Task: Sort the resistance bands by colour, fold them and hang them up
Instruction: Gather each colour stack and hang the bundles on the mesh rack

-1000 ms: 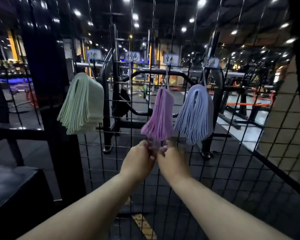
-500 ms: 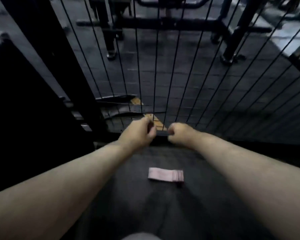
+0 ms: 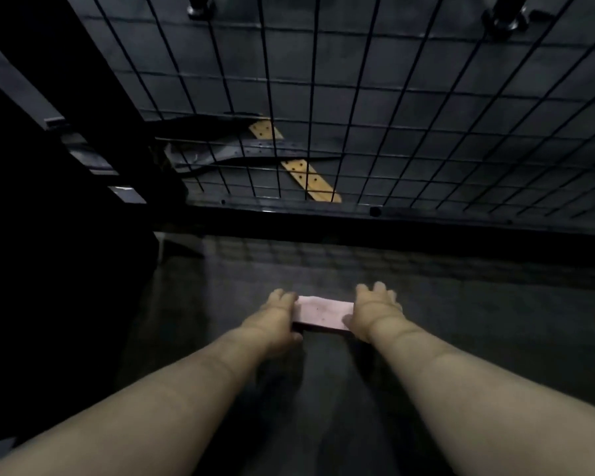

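Observation:
A folded pink resistance band (image 3: 323,312) lies flat on a dark surface (image 3: 461,321) below me. My left hand (image 3: 277,319) is at its left end, fingers over the far edge and thumb under the near edge, gripping it. My right hand (image 3: 371,312) is at its right end, fingers spread over the top and thumb at the near edge. The hanging bundles of bands are out of view.
A black wire grid panel (image 3: 358,97) rises just beyond the surface, with a black frame bar (image 3: 375,218) along its foot. Behind the grid lie dark floor tiles and a yellow strip (image 3: 311,180). A black post (image 3: 93,142) stands to the left.
My view dropped from the hanging bundles on the grid to the dark surface. Both hands came down from the pink bundle and now hold the ends of the folded pink band.

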Action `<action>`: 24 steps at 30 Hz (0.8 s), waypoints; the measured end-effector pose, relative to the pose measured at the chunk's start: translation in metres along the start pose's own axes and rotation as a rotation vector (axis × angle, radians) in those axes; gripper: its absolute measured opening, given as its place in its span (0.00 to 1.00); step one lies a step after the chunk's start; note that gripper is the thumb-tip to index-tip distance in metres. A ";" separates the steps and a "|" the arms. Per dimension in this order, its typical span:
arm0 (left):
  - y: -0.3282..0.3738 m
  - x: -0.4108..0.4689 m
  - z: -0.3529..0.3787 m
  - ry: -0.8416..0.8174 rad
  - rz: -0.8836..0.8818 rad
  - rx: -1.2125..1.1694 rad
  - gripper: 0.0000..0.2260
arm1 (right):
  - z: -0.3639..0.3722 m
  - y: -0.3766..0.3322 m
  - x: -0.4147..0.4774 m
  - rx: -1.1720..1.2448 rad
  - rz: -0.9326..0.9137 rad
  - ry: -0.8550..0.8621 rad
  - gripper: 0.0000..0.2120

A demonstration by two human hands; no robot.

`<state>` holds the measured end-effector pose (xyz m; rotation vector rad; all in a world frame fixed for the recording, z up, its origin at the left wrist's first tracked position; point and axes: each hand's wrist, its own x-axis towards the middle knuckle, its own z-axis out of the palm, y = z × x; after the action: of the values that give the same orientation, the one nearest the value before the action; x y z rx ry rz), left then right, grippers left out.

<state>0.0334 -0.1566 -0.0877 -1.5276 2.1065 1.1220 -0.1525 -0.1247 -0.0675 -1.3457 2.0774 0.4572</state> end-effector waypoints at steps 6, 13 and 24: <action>0.008 0.033 0.019 0.042 0.002 0.002 0.44 | 0.031 -0.018 0.020 -0.075 -0.364 0.052 0.46; 0.007 0.041 0.028 0.128 0.041 0.009 0.29 | 0.044 -0.015 0.032 0.018 -0.318 0.128 0.29; 0.005 0.029 0.032 0.174 0.117 -0.046 0.27 | 0.046 0.003 0.017 0.124 -0.464 0.193 0.23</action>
<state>0.0112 -0.1510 -0.1248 -1.5932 2.3267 1.1195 -0.1458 -0.1088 -0.1131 -1.7842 1.8179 -0.0009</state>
